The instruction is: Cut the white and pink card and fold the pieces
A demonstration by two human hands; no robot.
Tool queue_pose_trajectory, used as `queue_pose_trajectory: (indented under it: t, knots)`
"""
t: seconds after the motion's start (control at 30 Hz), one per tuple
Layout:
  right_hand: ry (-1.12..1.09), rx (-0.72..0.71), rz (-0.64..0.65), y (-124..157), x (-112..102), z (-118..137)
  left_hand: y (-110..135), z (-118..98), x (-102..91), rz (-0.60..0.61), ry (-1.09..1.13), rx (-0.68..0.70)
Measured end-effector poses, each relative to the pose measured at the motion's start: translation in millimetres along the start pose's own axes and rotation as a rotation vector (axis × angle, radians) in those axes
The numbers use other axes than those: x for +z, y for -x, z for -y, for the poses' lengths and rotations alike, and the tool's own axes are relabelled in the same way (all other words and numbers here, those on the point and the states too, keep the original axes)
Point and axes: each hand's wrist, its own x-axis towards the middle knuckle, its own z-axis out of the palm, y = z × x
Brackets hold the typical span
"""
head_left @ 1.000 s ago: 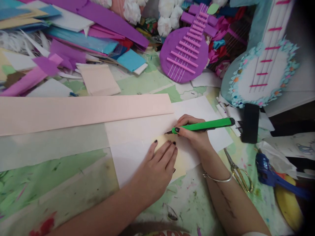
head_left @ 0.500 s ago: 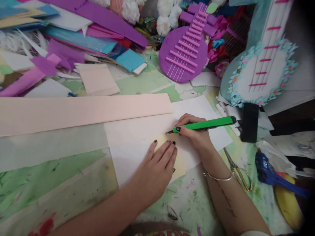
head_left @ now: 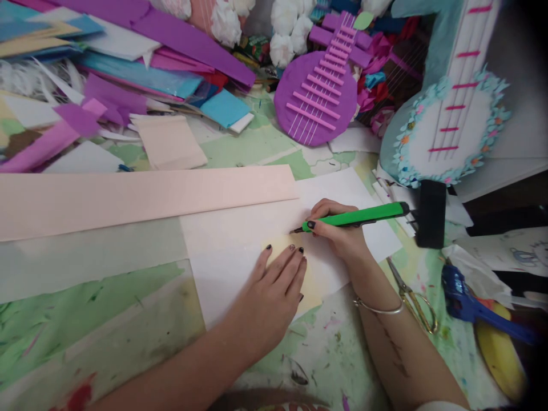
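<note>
My right hand is closed around a green utility knife with a black end. Its dark tip points down and left, at the top edge of a small pale yellow piece of paper. My left hand lies flat on that yellow piece, fingers stretched out, and covers much of it. Beneath both is a white sheet of paper. Whether the tip touches the paper I cannot tell. A long folded strip of pale pink paper overlaps the white sheet's upper left part.
Gold-handled scissors lie right of my right forearm, near a blue glue gun. Behind stand a purple paper guitar and a light blue one trimmed with flowers. Coloured paper is heaped at the back left.
The view has shifted very slightly. Both hands and the knife keep almost the same place on the paper.
</note>
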Motion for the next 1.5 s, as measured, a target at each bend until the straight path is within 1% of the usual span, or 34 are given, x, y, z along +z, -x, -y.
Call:
queue_pose_trajectory:
  t: [0.23,0.6,0.77,0.93,1.5]
  knots:
    - [-0.006,0.034,-0.031,-1,-3,-3,0,-1,0.4,-0.021,-0.006,0.0]
    - [0.001,0.023,-0.023,-1,-7,-2,0,0,0.9,0.002,-0.007,0.002]
    - [0.014,0.023,-0.027,-1,-9,-2,1,-1,1.2,-0.01,-0.012,0.003]
    - [-0.016,0.032,-0.037,0,-10,-3,1,-1,2.0,0.005,-0.01,0.002]
    - [-0.083,0.05,-0.046,-3,-11,-4,1,-1,1.6,-0.025,-0.007,0.001]
